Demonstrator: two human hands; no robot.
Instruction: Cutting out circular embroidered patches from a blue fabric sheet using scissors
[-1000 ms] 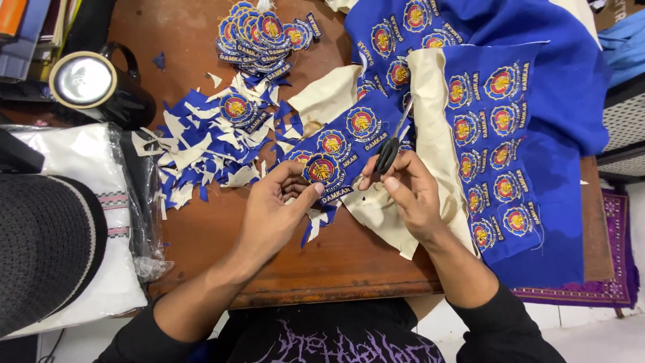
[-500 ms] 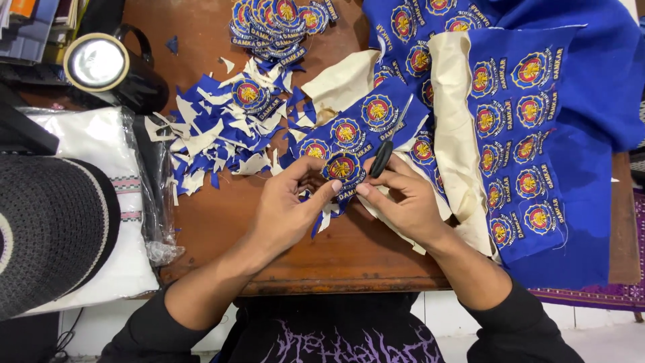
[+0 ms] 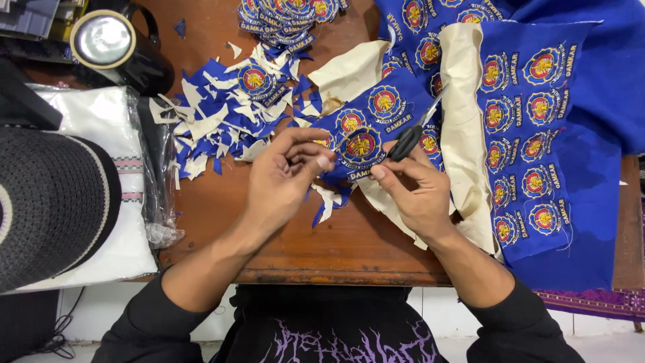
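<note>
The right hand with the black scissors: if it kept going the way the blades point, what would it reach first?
The right hand aims its scissors up and to the right. They would probably first meet the cream backing cloth folded over the blue patch sheet, though depth is hard to judge.

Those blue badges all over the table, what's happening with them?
A person is cutting round embroidered patches out of a blue cloth strip on a wooden table. The left hand pinches the strip beside one patch, while the right hand holds small black-handled scissors at that patch's edge. Blue and cream offcuts lie to the left, a pile of cut-out patches sits at the far edge, and an uncut sheet of patches lies on the right.
</note>
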